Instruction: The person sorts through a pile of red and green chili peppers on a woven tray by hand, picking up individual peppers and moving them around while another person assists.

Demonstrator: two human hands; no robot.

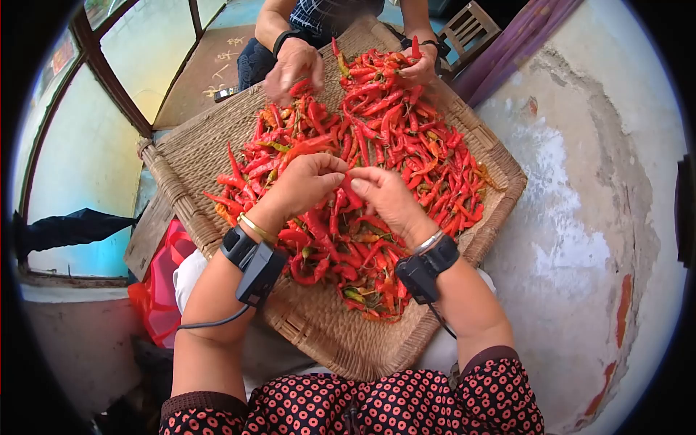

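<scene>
Red chili peppers (pixel 391 116), with a few yellow-green ones among them, lie heaped on a woven tray (pixel 312 319). My left hand (pixel 312 181) is above the middle of the heap, thumb and fingers pinched together at one end of a red pepper. Close beside it on the right, my right hand (pixel 384 194) has its thumb and forefinger closed on a red pepper, their tips almost meeting those of my left hand. Part of what lies between the fingertips is hidden.
Across the tray a co-worker's hands (pixel 293 69) are over the far peppers, one blurred, the other holding a red pepper. A worn wall (pixel 573 217) stands at the right. Left are framed panes, a dark umbrella (pixel 72 230) and a red bag (pixel 163 290).
</scene>
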